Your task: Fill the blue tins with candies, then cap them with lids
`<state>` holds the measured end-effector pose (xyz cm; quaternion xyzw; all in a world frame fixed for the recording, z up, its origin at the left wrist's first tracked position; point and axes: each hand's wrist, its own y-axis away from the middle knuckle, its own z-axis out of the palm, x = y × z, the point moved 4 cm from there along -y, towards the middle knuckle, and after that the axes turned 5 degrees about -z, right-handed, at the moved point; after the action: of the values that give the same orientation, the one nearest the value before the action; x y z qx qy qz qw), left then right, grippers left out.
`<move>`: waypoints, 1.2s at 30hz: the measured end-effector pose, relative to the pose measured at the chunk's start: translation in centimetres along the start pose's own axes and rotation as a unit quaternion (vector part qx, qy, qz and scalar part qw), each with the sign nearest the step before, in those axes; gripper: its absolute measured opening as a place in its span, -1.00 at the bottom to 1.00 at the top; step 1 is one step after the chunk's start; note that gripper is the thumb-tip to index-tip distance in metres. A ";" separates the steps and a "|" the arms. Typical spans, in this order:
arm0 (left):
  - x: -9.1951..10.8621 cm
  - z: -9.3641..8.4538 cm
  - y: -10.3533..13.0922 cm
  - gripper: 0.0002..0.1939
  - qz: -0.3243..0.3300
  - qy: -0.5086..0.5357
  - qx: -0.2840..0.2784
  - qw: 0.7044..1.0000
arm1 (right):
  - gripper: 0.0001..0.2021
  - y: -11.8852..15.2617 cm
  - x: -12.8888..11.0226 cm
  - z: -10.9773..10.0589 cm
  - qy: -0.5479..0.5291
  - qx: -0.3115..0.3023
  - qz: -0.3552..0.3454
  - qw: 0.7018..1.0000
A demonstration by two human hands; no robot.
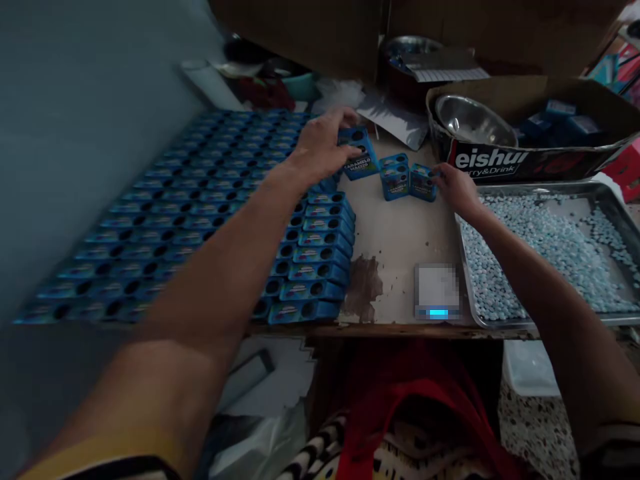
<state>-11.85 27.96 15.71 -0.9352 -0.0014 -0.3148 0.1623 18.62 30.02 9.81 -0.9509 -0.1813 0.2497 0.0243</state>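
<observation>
My left hand (325, 143) is closed around a blue candy box (361, 163) with "CARAMELO" lettering, at the right edge of the stacked boxes. A second blue box top shows just behind it, partly under my fingers. To the right, several small blue boxes (395, 183) stand close together on the table. My right hand (457, 190) has its fingertips closed on the right side of the rightmost one (423, 183). Rows of matching blue boxes (320, 253) fill the left of the table, beneath my left forearm.
A metal tray (465, 267) of pale blue and white pellets lies at the right. In front sits a small scale-like device (437, 290), blurred out. Behind the tray is a cardboard box (490, 163) holding a steel bowl (475, 123) and blue packets. Papers (395, 120) lie at the back.
</observation>
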 end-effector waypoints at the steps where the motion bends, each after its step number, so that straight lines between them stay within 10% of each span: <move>1: -1.1 0.1 -1.1 -0.47 0.002 -0.002 -0.022 1.000 | -0.64 -0.9 -0.5 0.4 0.074 -0.012 0.004 0.997; 10: -8.3 2.3 1.2 -0.41 -0.031 -0.100 -0.244 0.964 | -0.63 0.0 -0.5 1.1 0.196 -0.022 0.028 0.980; 18: -10.0 2.3 2.8 -0.45 -0.018 -0.176 -0.282 0.943 | -0.66 13.9 -3.3 -3.7 0.174 -0.061 -0.066 0.981; 24: -5.7 -0.1 5.8 -0.18 0.047 -0.266 -0.238 0.933 | -0.74 22.0 -3.1 -2.4 0.135 -0.135 -0.059 0.980; 29: -0.1 -2.8 12.6 -0.17 0.134 -0.207 -0.217 0.945 | -0.72 21.7 1.2 -4.5 -0.158 0.003 0.036 0.987; 36: 7.4 2.0 23.3 -0.50 0.158 0.103 -0.144 0.971 | -0.66 22.1 12.5 -8.9 -0.414 0.175 0.376 0.810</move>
<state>-2.26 5.77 11.49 -0.8996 0.2083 -0.3770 0.0724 40.36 14.24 8.72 -0.7309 0.2443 0.6370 0.0169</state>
